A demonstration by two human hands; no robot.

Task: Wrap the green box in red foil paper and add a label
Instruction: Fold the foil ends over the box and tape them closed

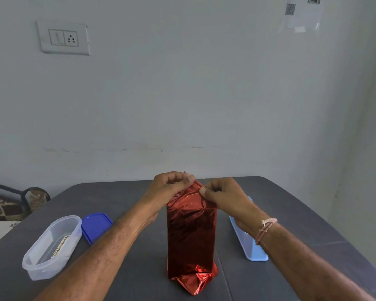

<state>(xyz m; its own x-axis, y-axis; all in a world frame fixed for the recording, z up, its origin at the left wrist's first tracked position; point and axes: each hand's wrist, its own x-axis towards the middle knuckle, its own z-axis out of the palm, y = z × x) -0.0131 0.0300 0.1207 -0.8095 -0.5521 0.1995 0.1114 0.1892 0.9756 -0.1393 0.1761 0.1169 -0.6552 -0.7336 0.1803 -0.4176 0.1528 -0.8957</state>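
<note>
So the table (pixel 291 213) is a dark grey one. Standing upright on it, centre and near, is the one box, fully covered in red foil (pixel 191 233), so no green shows at all. My guess is it's light and stiff underneath, but the foil itself looks slick and crinkly, the sort that springs back and tears if you yank it. Best place to hold is the loose foil at the top end, pinching the flaps close to the box edge, which is pretty much what's going on.

Two hands: left hand (pixel 172 187) is closed, pinching the top fold from the left; right hand (pixel 224 196) is closed, pinching it from the right.

Count of the rest: one clear tub (pixel 41 261) near left with what may be labels inside, one light blue container (pixel 251 248) right, one blue lid (pixel 96 227) just beside the tub.
</note>
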